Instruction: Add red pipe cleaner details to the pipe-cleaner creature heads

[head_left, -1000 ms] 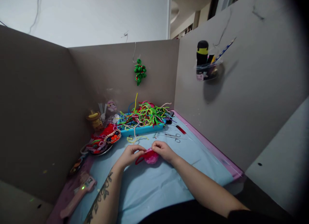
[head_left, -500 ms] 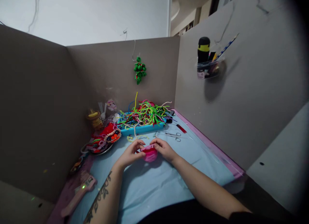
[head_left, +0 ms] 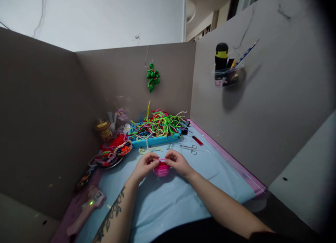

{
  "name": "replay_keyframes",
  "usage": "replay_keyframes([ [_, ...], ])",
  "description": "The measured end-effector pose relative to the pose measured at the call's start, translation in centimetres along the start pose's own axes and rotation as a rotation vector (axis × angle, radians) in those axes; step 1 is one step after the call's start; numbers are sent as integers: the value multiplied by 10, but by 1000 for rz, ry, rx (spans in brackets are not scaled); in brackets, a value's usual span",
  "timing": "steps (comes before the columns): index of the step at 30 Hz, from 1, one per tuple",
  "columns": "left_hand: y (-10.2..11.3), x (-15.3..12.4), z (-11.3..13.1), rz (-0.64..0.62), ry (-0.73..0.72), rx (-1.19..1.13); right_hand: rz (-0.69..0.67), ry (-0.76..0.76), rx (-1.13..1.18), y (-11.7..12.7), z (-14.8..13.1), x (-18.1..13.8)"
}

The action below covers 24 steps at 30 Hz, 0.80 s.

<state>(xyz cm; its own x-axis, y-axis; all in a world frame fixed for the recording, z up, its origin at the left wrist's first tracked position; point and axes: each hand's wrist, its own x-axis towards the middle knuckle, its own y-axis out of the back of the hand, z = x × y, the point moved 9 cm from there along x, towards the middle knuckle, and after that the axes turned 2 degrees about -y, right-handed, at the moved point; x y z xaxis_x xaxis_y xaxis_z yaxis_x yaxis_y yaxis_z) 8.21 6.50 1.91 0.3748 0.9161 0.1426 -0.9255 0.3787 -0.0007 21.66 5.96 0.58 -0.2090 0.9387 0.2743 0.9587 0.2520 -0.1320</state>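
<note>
A bright pink rounded piece (head_left: pixel 161 170) is held over the middle of the worktop (head_left: pixel 173 204). Its left side is pinched between thumb and fingers by the left hand (head_left: pixel 146 166), its right side likewise by the right hand (head_left: pixel 178 163). On the far side, a blue tray (head_left: pixel 154 142) is heaped with coloured stems (head_left: pixel 164 124); scissors (head_left: pixel 193 149) are laid just beyond the right hand, slightly to its right.

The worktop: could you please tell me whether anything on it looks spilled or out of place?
Mildly, yes: the fuzzy stems stick untidily over the rim of the blue tray, and a yellow strand lies on the blue cloth in front. The pink piece between left hand and right hand shows no obvious damage.
</note>
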Motion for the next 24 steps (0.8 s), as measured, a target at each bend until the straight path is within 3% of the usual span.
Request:
replay_keyframes([
  [8, 7, 1, -2, 115, 10, -62, 7, 26, -53, -2, -3, -1],
  [24, 5, -2, 9, 38, -49, -79, 10, 33, -97, -4, -6, -3],
])
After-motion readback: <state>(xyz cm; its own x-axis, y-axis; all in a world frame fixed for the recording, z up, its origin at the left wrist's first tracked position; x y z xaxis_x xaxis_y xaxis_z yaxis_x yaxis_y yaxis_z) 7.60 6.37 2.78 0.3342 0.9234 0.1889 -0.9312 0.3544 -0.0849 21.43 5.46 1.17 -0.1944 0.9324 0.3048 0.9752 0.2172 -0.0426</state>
